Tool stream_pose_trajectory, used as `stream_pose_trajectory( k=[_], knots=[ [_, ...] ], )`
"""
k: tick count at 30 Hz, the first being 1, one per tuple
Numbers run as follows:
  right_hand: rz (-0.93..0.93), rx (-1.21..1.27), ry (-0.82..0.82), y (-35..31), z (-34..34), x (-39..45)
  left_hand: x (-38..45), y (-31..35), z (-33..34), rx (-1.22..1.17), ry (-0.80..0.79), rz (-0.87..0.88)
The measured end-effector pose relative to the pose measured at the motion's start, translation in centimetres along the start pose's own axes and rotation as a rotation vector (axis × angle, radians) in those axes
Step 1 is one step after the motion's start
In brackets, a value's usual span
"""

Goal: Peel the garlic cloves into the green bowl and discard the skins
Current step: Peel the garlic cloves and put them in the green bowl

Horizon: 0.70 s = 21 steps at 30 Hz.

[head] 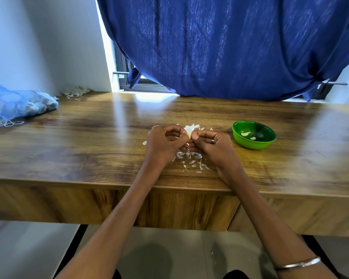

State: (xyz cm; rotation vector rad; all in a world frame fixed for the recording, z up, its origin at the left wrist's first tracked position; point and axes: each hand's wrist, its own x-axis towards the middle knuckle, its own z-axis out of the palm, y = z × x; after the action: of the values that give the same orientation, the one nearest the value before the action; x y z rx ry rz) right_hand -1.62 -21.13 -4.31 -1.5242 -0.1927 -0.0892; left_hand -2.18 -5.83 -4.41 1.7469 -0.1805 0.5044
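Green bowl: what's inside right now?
The green bowl holds two pale peeled cloves: a larger one and a smaller one nearer the front. No skins show in it. The near wall hides the strip of floor just behind it.

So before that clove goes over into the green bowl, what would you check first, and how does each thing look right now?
1. Clove held firmly: ok. The left hand and right hand both pinch the garlic clove between the fingertips.
2. Skin fully off: not ok. White papery skin still sticks up from the clove.
3. Green bowl within reach: ok. It stands just beside the right hand, upright.
4. Room in the bowl: ok. Only two peeled pieces lie inside.
5. Skins discarded: not ok. Loose skins litter the table under the hands.
6. More cloves to peel: cannot tell. The hands hide that spot.
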Motion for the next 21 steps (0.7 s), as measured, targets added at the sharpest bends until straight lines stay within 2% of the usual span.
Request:
stream_pose_trajectory(
  k=[11, 21],
  knots=[
    [0.035, -0.034, -0.025, -0.2, -0.04, 0.1, 0.04, 0.16, 0.1, -0.029, -0.034, -0.028],
    [0.067, 0.009, 0.026, -0.4, -0.14, -0.02, 0.04, 0.21, 0.08, -0.038, 0.009, -0.068]
  ],
)
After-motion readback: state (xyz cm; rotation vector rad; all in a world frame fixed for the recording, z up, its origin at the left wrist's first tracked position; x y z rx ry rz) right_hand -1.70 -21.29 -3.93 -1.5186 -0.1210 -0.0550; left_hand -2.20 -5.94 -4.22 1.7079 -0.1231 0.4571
